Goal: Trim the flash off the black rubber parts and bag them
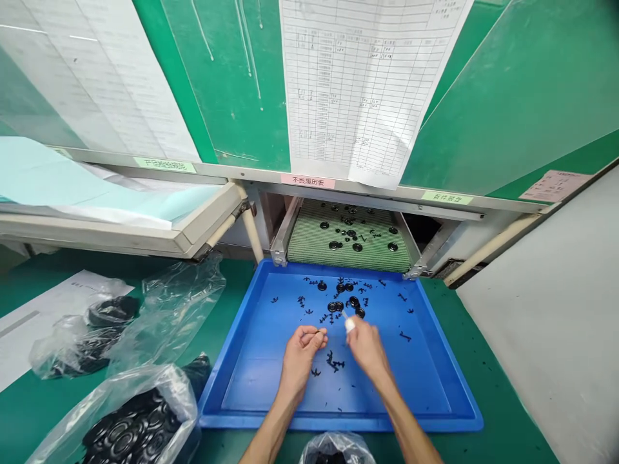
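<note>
Head view: your left hand (300, 358) is in a narrow pinch over the blue plastic tray (309, 422), fingertips together, but anything held there is too small to tell. Your right hand (367, 348) is close to the black rubber rings (335, 307) at mid-tray, its fingers drawn narrow, with a white wrap (349, 325) on one fingertip; whether it grips anything can't be told. Keep your pinches low over the tray so that small pieces drop back inside. Black scrap runners (333, 362) lie scattered across the tray floor, and more rings sit on the green mesh conveyor belt (309, 241) beyond it. Clear plastic bags (169, 380) on the green counter (217, 309) hold stacked black rings, and a smaller bag (337, 449) sits just before the tray's front edge
</note>
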Available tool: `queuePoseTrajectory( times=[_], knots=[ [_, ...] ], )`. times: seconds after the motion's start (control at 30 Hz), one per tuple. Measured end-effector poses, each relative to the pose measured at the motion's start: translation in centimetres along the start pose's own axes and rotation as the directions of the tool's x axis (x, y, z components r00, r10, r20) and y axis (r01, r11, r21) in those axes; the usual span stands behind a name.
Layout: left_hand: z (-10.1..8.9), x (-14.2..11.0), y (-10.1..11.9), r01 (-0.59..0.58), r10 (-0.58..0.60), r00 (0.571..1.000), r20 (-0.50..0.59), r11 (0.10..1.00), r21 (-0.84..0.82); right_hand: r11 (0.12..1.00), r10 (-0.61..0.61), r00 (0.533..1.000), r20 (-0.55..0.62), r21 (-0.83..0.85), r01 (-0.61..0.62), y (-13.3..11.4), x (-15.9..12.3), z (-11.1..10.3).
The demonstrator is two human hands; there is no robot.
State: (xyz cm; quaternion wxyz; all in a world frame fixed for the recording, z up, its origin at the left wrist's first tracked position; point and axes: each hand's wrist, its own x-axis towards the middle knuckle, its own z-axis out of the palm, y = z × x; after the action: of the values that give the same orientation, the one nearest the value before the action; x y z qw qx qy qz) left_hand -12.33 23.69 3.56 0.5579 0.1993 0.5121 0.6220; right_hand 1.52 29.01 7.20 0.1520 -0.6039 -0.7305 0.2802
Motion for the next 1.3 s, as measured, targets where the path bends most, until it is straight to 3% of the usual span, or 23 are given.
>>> queuePoseTrajectory(
  times=[0.1, 0.17, 0.33, 0.47, 0.6, 0.7, 0.77, 0.83, 0.9, 0.97, 1.03, 1.13, 1.23, 1.3],
  knots=[
    [-0.3, 1.1, 0.1, 0.094, -0.094, 0.996, 0.001, 0.988, -0.125, 0.986, -0.131, 0.97, -0.204, -0.128, 0.106, -0.4, 4.4, -3.7],
    [-0.4, 1.5, 0.1, 0.14, -0.138, 0.99, 0.025, 0.967, -0.214, 0.961, -0.225, 0.94, -0.255, -0.217, 0.171, -1.4, 7.7, -6.0],
    [-0.8, 1.7, -0.2, 0.173, -0.186, 0.983, -0.003, 0.921, -0.35, 0.936, -0.287, 0.938, -0.197, -0.267, 0.23, -4.5, 14.3, -8.5],
    [-1.0, 1.6, -0.2, 0.209, -0.231, 0.973, -0.018, 0.908, -0.364, 0.931, -0.301, 0.946, -0.122, -0.252, 0.263, -5.6, 16.2, -8.5],
    [-0.5, 1.1, 0.6, 0.103, -0.11, 0.994, -0.006, 0.942, -0.319, 0.947, -0.296, 0.946, -0.133, -0.171, 0.272, -5.2, 13.8, -8.2],
    [0.2, 0.6, 1.0, -0.027, 0.027, 1.0, -0.003, 0.968, -0.25, 0.957, -0.285, 0.958, 0.009, 0.065, 0.284, -4.4, 9.4, -6.2],
    [0.5, 0.4, 0.9, -0.09, 0.095, 0.995, 0.013, 0.974, -0.209, 0.908, -0.221, 0.952, 0.212, 0.402, 0.121, -3.7, 6.3, -4.1],
    [0.6, 0.3, 0.7, -0.138, 0.146, 0.989, 0.036, 0.977, -0.163, 0.769, -0.183, 0.903, 0.39, 0.629, -0.115, -3.0, 3.7, -1.9],
    [0.4, 0.2, 0.3, -0.176, 0.182, 0.982, 0.046, 0.978, -0.11, 0.658, -0.172, 0.873, 0.456, 0.713, -0.243, -2.6, 2.2, -0.2],
    [0.2, 0.2, 0.1, -0.189, 0.192, 0.981, 0.042, 0.98, -0.061, 0.607, -0.153, 0.882, 0.446, 0.746, -0.272, -2.3, 1.4, 0.6],
    [0.1, 0.2, 0.0, -0.182, 0.184, 0.982, 0.035, 0.981, -0.059, 0.62, -0.126, 0.915, 0.383, 0.75, -0.229, -2.1, 1.0, 0.6],
    [0.2, 0.2, 0.3, -0.132, 0.141, 0.989, 0.04, 0.975, -0.179, 0.775, -0.146, 0.969, 0.197, 0.631, -0.012, -1.7, 0.3, -0.2],
    [0.3, 0.2, 0.8, -0.058, 0.079, 0.996, 0.049, 0.941, -0.333, 0.906, -0.248, 0.967, 0.054, 0.365, 0.213, -1.2, -0.9, -0.7],
    [0.2, 0.2, 1.1, -0.024, 0.047, 0.998, 0.051, 0.924, -0.381, 0.936, -0.276, 0.96, 0.042, 0.239, 0.259, -1.0, -1.7, -0.6]
  ],
)
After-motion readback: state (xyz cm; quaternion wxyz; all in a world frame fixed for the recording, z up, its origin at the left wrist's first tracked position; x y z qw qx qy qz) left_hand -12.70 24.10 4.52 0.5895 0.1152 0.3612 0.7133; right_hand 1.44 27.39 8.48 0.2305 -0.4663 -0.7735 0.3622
